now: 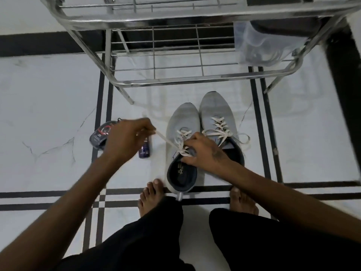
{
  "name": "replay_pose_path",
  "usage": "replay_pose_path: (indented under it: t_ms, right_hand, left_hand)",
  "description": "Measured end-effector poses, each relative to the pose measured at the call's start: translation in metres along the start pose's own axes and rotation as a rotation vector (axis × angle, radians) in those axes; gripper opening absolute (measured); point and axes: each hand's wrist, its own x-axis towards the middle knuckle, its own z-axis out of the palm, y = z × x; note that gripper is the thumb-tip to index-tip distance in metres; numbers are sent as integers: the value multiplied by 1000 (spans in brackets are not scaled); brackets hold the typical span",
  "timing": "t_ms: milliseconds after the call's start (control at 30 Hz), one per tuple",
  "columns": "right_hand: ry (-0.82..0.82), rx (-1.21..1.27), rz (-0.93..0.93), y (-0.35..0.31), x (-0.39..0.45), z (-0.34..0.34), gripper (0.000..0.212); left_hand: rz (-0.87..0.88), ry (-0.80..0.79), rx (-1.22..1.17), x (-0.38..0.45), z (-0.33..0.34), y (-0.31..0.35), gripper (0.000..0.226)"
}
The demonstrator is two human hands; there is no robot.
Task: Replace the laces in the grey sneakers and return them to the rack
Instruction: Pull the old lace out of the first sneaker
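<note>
The left hand [127, 136] pinches the free end of a white lace [166, 140] between curled fingers and holds it out to the left, so the lace runs tight from the hand down to the eyelets of the left grey sneaker [182, 147]. The right hand [203, 151] rests on the same sneaker at the top of the lacing, its fingers curled around the crossed laces near the tongue; this grip is closed on the lace, not on the shoe body. The right grey sneaker [218, 122] stands just beside the left one, their inner edges touching, toes pointing to the rack, and its white lace is loose with a loop lying over the right edge. Both sneakers stand on the white floor [48, 104], between the dark tile lines. Two bare feet are just behind the heels. Left of the sneakers, partly under the left hand, lie a dark lace packet [99, 136] and a small dark blue packet [144, 151]. The steel rack [175, 81] stands just ahead of the toes, with its lower shelf of bars open at the front and a clear plastic bag [259, 44] at its right side.
</note>
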Motion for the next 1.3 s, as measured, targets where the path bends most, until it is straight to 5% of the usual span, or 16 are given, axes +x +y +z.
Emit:
replay_pose_path:
  t_ms: [167,233,333,433,567,733,833,933,1033,1133,1167,1233,1300]
  right_hand:
    - [-27,45,-2,-2,-7,-7,59]
    - [-51,42,-3,-2,-12,-10,63]
    - [-64,32,-9,-2,-16,-11,60]
    - [-41,-15,-27,-5,-15,-7,46]
    - [-17,-54,-10,-8,-14,-3,46]
    - [144,-32,-82,-6,-22,-2,25]
    - [195,10,-117,-13,-21,-4,22]
    - [234,291,7,-22,-23,-19,28]
    - [210,945,169,-28,-24,-46,24]
    - [385,1545,307,-23,-20,-66,21]
    - [436,1530,364,-20,-19,-68,22]
    - [377,1110,442,-16,-19,-59,47]
    - [227,638,310,-21,-27,-40,64]
  left_hand:
    - [-499,321,-62,-3,-10,-23,5]
    - [-664,252,39,-8,-2,-34,15]
    - [-323,31,328,-22,22,-15,64]
    - [76,-90,184,-31,57,29,52]
    - [-89,-171,75,-26,70,40,17]
    - [-235,-63,-346,-31,54,22,16]
    - [-281,-138,-526,-32,49,31,15]
    - [-376,-173,-812,-29,52,44,24]
    - [-463,-104,-992,-29,51,50,26]
    - [-463,-137,-943,-29,52,50,36]
    - [-469,-130,-949,-29,53,51,34]
    - [-462,-51,-967,-26,53,52,19]
    - [-411,39,-961,-21,53,54,31]
